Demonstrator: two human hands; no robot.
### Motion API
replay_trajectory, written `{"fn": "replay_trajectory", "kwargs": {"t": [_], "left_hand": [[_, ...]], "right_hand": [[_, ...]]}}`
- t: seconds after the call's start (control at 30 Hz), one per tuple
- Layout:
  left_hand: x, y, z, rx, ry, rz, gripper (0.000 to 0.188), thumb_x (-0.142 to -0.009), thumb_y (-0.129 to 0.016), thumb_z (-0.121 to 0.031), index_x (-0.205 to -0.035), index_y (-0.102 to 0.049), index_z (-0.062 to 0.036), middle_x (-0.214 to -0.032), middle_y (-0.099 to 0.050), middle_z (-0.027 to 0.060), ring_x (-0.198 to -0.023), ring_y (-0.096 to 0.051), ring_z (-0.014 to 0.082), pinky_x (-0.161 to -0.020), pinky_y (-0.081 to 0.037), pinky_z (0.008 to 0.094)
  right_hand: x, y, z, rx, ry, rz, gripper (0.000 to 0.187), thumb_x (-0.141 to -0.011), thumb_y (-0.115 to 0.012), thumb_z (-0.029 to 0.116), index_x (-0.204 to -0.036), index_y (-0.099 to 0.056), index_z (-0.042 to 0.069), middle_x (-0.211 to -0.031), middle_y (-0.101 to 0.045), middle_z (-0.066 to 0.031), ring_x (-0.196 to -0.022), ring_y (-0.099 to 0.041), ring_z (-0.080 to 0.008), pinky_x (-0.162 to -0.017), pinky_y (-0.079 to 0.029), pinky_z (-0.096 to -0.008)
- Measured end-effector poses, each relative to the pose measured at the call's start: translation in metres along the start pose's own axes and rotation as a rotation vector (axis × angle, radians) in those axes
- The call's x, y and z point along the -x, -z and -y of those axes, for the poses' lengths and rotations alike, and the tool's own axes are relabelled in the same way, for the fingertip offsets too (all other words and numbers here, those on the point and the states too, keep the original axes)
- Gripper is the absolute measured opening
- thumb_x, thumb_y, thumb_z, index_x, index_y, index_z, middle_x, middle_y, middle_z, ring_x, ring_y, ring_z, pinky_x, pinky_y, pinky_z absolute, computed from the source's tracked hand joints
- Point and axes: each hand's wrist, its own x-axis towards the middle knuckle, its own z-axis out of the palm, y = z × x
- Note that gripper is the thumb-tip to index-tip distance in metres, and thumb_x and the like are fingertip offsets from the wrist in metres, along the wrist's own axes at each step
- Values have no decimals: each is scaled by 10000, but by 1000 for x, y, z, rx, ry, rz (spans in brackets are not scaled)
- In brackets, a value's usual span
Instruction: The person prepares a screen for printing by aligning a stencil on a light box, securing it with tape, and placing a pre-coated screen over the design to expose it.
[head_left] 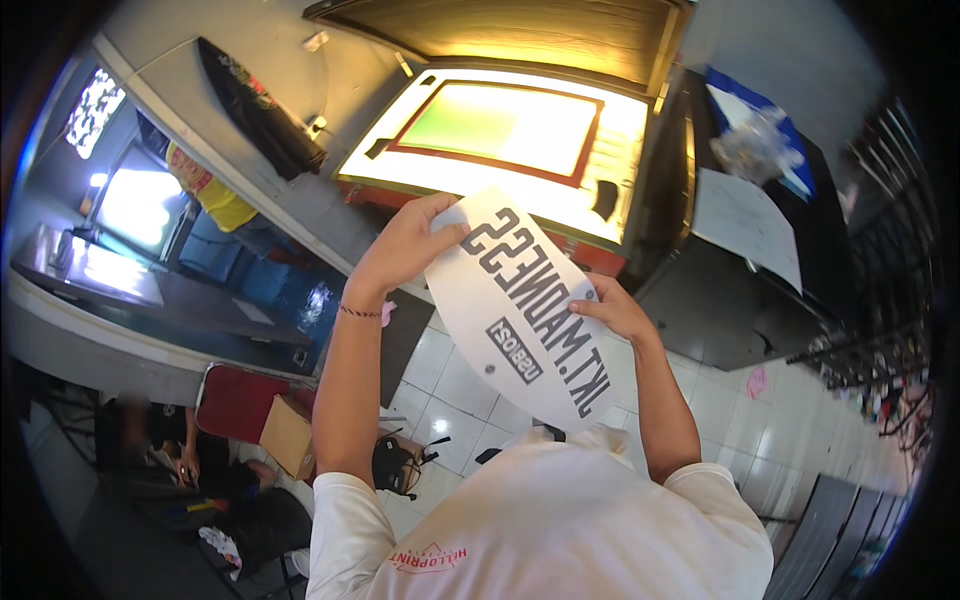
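At the centre of the view, a pale, leaf-shaped sheet (470, 310) with bold dark reversed lettering slants between two hands. The left hand (405, 245), at the sheet's 10 o'clock, pinches its upper edge, thumb on the printed face; a thin braided bracelet (360, 312) circles that wrist. The right hand (618, 310), at 3 o'clock, pinches the opposite edge, also thumb uppermost.

Just beyond, at 12 o'clock, glows a light table (622, 150), its lid (510, 40) raised; the sheet's top overlaps its near side in view, though whether they touch I cannot tell. On the glowing surface lies a dark-red frame (592, 140) around a green-and-yellow panel (490, 125).

Farther out, at 2 o'clock, a crumpled clear plastic bag (757, 148) sits near a white board (745, 225). At 10 o'clock, a person in a yellow shirt (228, 205) stands past a wall opening. Toward 8 o'clock are a red chair (230, 395) and a cardboard box (288, 440), with a black bag (393, 465) at 7 o'clock. Between 3 and 4 o'clock, something pink (757, 382) lies on the tiled floor (790, 420).
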Motion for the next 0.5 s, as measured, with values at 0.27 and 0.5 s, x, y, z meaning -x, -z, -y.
{"fn": "replay_trajectory", "kwargs": {"t": [0.27,0.5], "left_hand": [[-76,71,131,365,-39,-426,426,-986,-506,-312,-1311,-448,-43,-1188,-579,70,-1047,-552,154,-902,-451,313],[-123,-15,302,911,328,-22,447,-1007,-422,-414,-1313,-461,-90,-1240,-575,49,-1080,-569,168,-904,-462,361]], "right_hand": [[-147,22,24,431,-20,-248,230,-885,-630,171,-1015,-638,-18,-882,-687,-84,-808,-623,-141,-741,-486,-295],[-266,42,29,327,-112,-352,197,-907,-620,163,-962,-633,-26,-849,-676,-72,-777,-631,-145,-734,-476,-279]]}}
